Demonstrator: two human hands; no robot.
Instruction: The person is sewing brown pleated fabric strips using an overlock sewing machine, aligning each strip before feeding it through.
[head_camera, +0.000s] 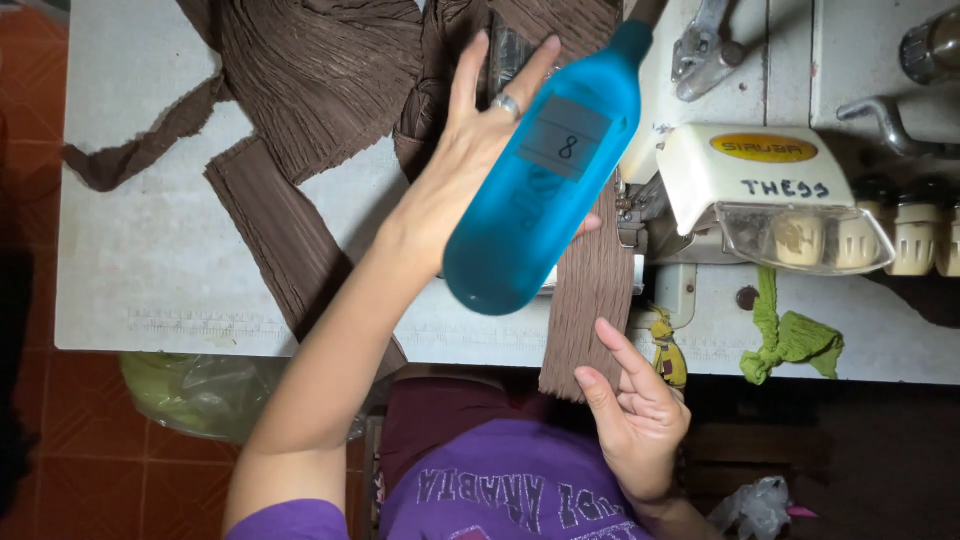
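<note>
A white work table (150, 250) is carrying a cream sewing machine (790, 190) at its right and a large pile of brown pleated fabric (320, 80) at its top, from which one narrow strip (590, 300) is hanging over the near edge. The left hand (470, 150) is reaching forward with the fingers spread and is holding a long blue frosted bottle (540, 190) against the palm, the bottle lying tilted above the table beside the machine, its neck pointing away. The right hand (635, 415) is hovering loosely open and empty near the strip's lower end, and bare table room is staying free at the left.
</note>
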